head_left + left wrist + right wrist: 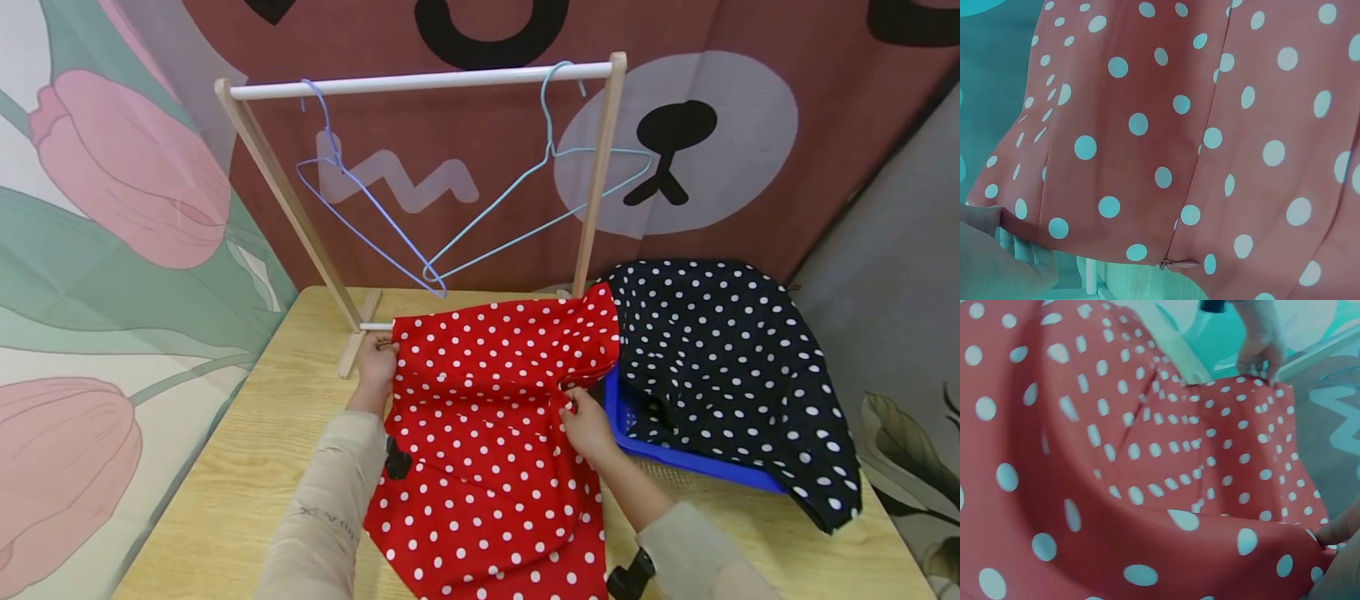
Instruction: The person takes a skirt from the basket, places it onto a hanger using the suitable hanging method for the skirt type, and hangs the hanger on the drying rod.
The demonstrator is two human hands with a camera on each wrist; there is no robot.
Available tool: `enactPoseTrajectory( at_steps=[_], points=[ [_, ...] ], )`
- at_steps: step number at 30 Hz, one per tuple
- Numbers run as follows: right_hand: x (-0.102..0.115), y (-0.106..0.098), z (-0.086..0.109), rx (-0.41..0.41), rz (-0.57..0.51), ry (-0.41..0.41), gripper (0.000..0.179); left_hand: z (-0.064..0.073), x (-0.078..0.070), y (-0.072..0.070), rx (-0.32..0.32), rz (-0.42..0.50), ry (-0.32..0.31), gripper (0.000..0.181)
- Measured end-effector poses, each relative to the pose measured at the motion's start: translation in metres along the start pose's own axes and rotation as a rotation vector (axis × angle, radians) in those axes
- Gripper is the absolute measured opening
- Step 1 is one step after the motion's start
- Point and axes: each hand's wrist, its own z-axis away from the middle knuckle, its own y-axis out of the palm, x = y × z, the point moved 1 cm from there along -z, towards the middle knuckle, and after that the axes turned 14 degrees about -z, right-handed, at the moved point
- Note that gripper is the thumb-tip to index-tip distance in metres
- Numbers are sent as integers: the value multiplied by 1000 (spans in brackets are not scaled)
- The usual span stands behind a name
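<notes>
A red garment with white polka dots (480, 467) spreads over the table between my hands; whether it is a skirt or a dress I cannot tell. My left hand (377, 367) pinches its far left corner, thumb over the cloth and fingers beneath. Along that edge, the left wrist view has a small zip pull (1182, 264) at the end of a seam. Midway down the right side, my right hand (588, 425) grips a gathered fold. The far right part of the cloth reaches the blue basket (697, 465).
Behind the garment stands a wooden rack with a white rail (427, 81). A purple hanger (367, 196) and a light blue hanger (517, 183) hang from it. Black polka-dot cloth (720, 358) fills the basket and drapes over its right side.
</notes>
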Motion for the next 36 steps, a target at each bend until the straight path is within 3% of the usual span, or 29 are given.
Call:
enactPoseTrajectory(
  at_steps=[3,6,7,9,11,12,13,16,19,20,22,25,29,30,31,34,36],
  points=[
    [-6,3,-1,-14,49,-13,20,-22,28,5,-6,-39,-29,16],
    [-13,6,-3,-23,89,-21,23,-66,86,15,11,-16,-1,18],
    [-15,6,-4,-23,97,-19,23,-76,98,17,28,-31,-23,21],
    [-21,6,-5,-24,108,-9,22,-87,114,21,85,-45,-45,29],
    [-27,5,-4,-27,101,3,19,-85,115,23,132,-92,-60,35],
    [-30,5,-4,-31,95,6,18,-79,109,23,150,-117,-70,37],
    [-33,5,-4,-32,84,12,16,-57,83,18,177,-134,-77,36],
    [-39,4,-2,-37,40,24,12,-25,51,13,200,-156,-62,34],
    [-44,3,0,-44,8,27,10,13,10,5,249,-189,-96,36],
    [-46,2,0,-50,-1,28,10,9,14,6,251,-220,-104,38],
    [-50,0,0,-53,-23,40,10,29,-9,2,287,-289,-148,40],
    [-57,-3,1,-44,-29,55,10,40,-17,-2,330,-341,-164,41],
    [-64,-6,1,-25,9,55,14,56,-27,-7,417,-365,-209,46],
    [-67,-6,-1,-24,21,59,14,66,-40,-8,433,-388,-259,47],
    [-71,-5,-3,-24,31,68,16,70,-42,-10,449,-381,-264,48],
    [-99,-5,-18,-26,26,55,18,83,-51,-11,453,-356,-304,47],
    [-142,-4,-42,-50,32,-17,18,86,-50,-11,442,-355,-337,46]
  ],
)
